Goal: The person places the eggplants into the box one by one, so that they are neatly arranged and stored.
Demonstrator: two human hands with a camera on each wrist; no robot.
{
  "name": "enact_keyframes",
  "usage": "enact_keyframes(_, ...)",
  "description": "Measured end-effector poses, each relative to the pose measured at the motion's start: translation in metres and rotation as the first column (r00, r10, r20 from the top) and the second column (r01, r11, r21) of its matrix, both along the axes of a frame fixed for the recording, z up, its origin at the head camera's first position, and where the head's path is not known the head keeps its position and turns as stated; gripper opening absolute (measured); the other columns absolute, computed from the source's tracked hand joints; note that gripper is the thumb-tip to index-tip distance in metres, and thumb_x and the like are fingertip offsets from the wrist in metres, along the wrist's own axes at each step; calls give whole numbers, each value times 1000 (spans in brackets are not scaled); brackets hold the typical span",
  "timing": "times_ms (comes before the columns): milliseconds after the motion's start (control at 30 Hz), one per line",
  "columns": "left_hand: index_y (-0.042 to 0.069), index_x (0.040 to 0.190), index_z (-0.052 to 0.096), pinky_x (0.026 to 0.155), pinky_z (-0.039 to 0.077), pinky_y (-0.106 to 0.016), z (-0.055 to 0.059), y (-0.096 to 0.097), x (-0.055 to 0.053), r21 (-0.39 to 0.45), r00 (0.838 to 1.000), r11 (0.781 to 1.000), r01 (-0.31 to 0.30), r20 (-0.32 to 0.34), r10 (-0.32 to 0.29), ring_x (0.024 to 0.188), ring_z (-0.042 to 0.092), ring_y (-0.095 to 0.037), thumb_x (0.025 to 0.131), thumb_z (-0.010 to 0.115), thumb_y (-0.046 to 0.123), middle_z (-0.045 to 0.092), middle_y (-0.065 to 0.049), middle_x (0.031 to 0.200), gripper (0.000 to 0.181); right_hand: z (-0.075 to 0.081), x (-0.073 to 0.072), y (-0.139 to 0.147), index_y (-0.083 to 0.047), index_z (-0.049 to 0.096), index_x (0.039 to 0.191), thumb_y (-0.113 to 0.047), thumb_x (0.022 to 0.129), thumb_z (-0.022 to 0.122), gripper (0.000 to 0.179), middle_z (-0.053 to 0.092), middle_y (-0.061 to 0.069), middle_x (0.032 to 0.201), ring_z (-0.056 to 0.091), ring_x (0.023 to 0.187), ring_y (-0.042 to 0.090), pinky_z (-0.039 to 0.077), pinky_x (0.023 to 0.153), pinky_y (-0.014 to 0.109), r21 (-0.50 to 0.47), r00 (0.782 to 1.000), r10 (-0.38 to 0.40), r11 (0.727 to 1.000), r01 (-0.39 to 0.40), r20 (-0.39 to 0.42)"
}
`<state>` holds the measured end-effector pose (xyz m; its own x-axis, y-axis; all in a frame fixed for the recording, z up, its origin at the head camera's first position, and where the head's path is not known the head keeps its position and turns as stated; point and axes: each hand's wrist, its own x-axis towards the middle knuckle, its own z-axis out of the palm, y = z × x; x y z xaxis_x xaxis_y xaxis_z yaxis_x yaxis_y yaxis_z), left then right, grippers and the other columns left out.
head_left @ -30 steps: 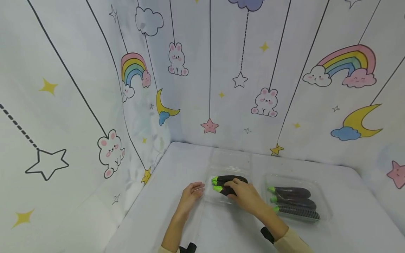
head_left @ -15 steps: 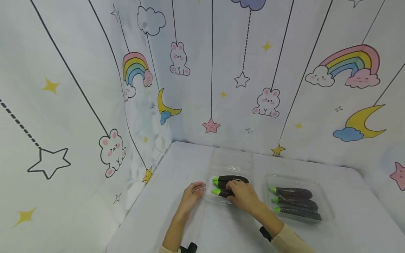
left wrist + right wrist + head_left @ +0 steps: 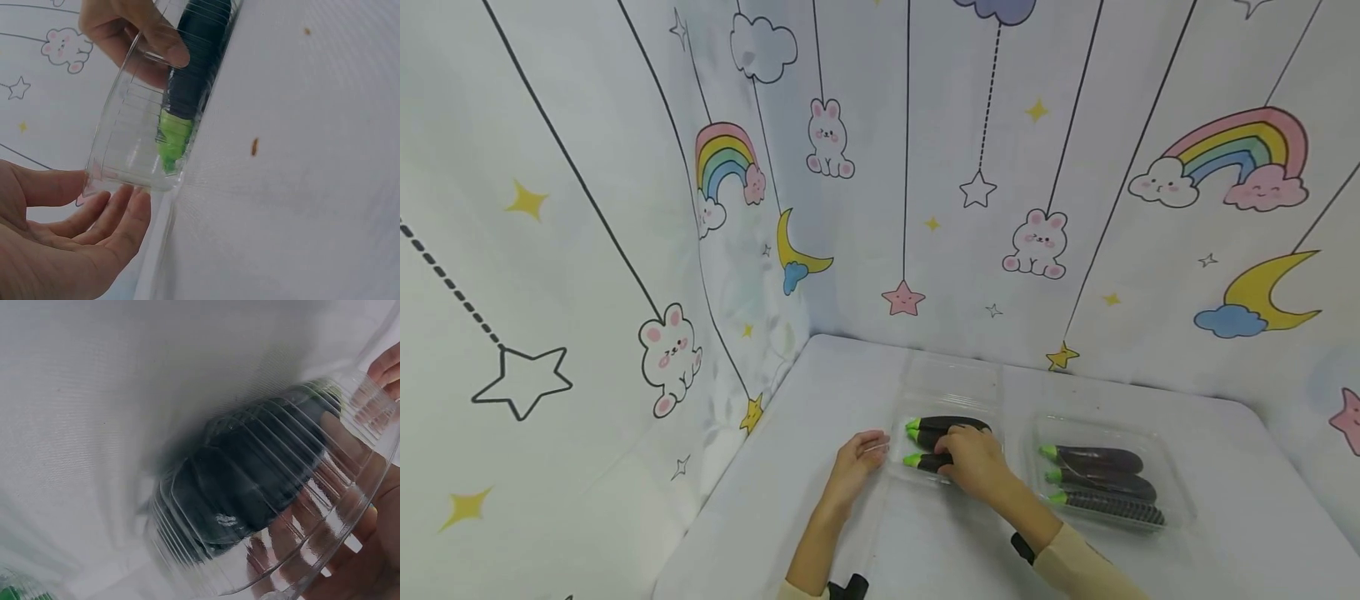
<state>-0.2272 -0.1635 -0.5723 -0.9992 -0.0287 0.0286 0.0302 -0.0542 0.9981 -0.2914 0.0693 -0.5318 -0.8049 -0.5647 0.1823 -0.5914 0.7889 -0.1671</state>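
Note:
My right hand [image 3: 973,462] grips the front eggplant [image 3: 928,462] inside an open clear plastic box [image 3: 128,140], its thumb lying along the dark skin in the left wrist view. That eggplant's bright green stem end [image 3: 174,137] points left. Behind it two more eggplants [image 3: 943,422] lie side by side in the box, partly covered by the right hand. My left hand [image 3: 856,458] holds the left end of the box, thumb at the rim and fingers against the end wall. Through the ribbed plastic, the right wrist view shows the dark eggplant body [image 3: 244,481].
To the right stands a second clear plastic box [image 3: 1180,492] holding three eggplants [image 3: 1101,482] in a row. The first box's flat clear lid [image 3: 951,379] lies folded back behind it. A printed cloth wall [image 3: 850,242] rises behind the white table [image 3: 940,550].
The front eggplant has shifted toward the near side of the box with the right hand, widening the gap to the two behind. The left hand stays at the box end.

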Motion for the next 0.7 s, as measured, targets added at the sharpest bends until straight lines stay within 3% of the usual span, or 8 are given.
enact_keyframes(167, -14, 146, 44, 113, 48, -47, 2, 0, 0, 10, 1000, 1000, -3, 10, 3, 138, 52, -45, 104, 53, 0, 52, -33, 146, 45, 0, -2, 2, -19, 83, 94, -23, 72, 96, 26, 68, -5, 86, 66, 84, 20, 52, 72, 41, -58, 1000, 22, 998, -22, -9)
enact_keyframes(400, -14, 146, 44, 109, 51, -41, -2, 0, 1, 15, 1000, 1000, -13, 12, 13, 136, 53, -46, 104, 54, 2, 52, -34, 145, 46, 8, -1, 11, -18, 82, 102, -23, 80, 92, 25, 72, -2, 98, 67, 90, 20, 57, 77, 40, -203, 985, -9, 978, 45, 173)
enact_keyframes(500, -14, 148, 40, 107, 53, -39, -2, 0, 0, 27, 1000, 999, -29, 12, 29, 135, 54, -47, 102, 55, 1, 53, -35, 144, 50, 13, -3, 17, -15, 81, 106, -22, 84, 89, 25, 74, 1, 103, 69, 94, 24, 58, 79, 43, -300, 981, -19, 951, 78, 194)
enact_keyframes(700, -11, 150, 39, 104, 54, -39, 0, 1, -1, 31, 998, 998, -57, 36, 56, 131, 56, -46, 100, 59, 3, 53, -34, 144, 55, 18, -7, 32, -10, 78, 117, -17, 89, 84, 29, 74, 10, 114, 70, 104, 33, 59, 85, 54, -456, 985, -135, 873, 171, 111)
